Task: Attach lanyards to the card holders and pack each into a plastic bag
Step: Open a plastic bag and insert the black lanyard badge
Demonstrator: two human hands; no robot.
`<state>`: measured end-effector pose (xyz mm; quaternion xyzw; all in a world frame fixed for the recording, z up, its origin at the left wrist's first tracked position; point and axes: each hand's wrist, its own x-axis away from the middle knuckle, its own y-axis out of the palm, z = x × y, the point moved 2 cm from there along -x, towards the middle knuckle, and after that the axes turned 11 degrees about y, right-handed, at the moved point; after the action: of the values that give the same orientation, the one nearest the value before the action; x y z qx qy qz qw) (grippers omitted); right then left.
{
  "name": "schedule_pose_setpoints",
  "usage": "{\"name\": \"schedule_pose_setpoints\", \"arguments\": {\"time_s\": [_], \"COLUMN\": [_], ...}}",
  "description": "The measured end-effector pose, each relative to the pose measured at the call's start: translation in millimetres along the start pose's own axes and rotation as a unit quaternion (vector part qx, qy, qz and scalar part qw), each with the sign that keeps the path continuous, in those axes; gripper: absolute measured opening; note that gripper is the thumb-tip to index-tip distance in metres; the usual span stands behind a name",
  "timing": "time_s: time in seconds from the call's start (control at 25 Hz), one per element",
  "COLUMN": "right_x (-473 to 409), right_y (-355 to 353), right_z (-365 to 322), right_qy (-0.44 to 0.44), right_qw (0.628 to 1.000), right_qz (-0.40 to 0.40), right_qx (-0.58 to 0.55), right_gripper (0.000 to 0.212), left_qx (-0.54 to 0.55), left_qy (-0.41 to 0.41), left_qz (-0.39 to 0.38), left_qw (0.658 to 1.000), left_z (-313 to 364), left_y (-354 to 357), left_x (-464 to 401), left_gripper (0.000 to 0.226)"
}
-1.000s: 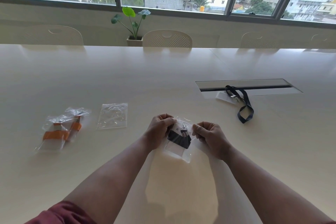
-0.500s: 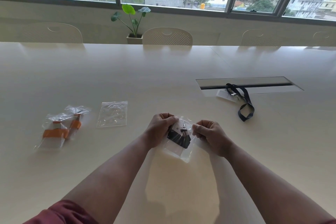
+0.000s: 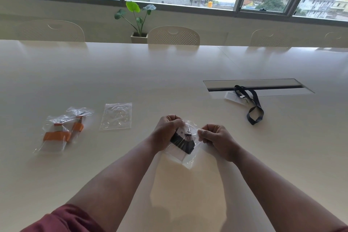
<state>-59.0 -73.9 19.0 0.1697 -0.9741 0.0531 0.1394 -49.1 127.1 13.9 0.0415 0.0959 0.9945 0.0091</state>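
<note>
Bag being packed: a clear plastic bag point(image 3: 185, 153) held just above the table, near the front centre, between both hands; its lower end hangs down toward the person.
Contents: a white card holder point(image 3: 177, 154) with a folded black lanyard point(image 3: 181, 141) and its metal clip point(image 3: 188, 133) lying across it, all inside the bag.
Left hand: the left hand point(image 3: 167, 132) has its fingers curled, pinching the bag's top left edge.
Right hand: the right hand point(image 3: 216, 139) has its fingers curled, pinching the bag's top right edge.
Empty bag: a flat empty bag point(image 3: 116, 116) lies on the table to the left of the hands.
Finished packs: two packed bags with orange lanyards point(image 3: 62, 130) lie further left, overlapping.
Waiting set: a loose black lanyard with card holder point(image 3: 248, 102) lies far right, beside a cable slot point(image 3: 273, 84).
Surface: a pale table point(image 3: 131, 73).
</note>
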Motion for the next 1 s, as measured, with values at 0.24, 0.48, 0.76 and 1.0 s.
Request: {"name": "schedule_pose_setpoints", "arguments": {"time_s": [0.24, 0.48, 0.76, 1.0], "right_x": [-0.5, -0.2, -1.6, -2.5], "right_y": [-0.4, 0.0, -1.0, -1.3], "right_z": [1.1, -0.8, -0.1, 0.8], "right_qy": [-0.004, -0.001, 0.012, 0.012], "right_qw": [1.0, 1.0, 0.999, 0.998], "right_qz": [0.018, 0.022, 0.031, 0.038], "right_qx": [-0.015, -0.011, -0.042, -0.057], "right_gripper": [0.021, 0.021, 0.019, 0.019], "left_qx": [0.021, 0.047, 0.033, 0.017], "left_qy": [0.0, -0.032, -0.046, -0.04], "left_qz": [-0.059, -0.034, -0.008, -0.008], "left_qw": [0.998, 0.998, 0.998, 0.999], "left_z": [-0.3, 1.7, 5.1, 5.2], "left_y": [-1.3, -4.1, -1.5, 0.5], "left_x": [0.9, -1.8, -2.6, -2.1], "left_gripper": [0.012, 0.011, 0.005, 0.008]}}
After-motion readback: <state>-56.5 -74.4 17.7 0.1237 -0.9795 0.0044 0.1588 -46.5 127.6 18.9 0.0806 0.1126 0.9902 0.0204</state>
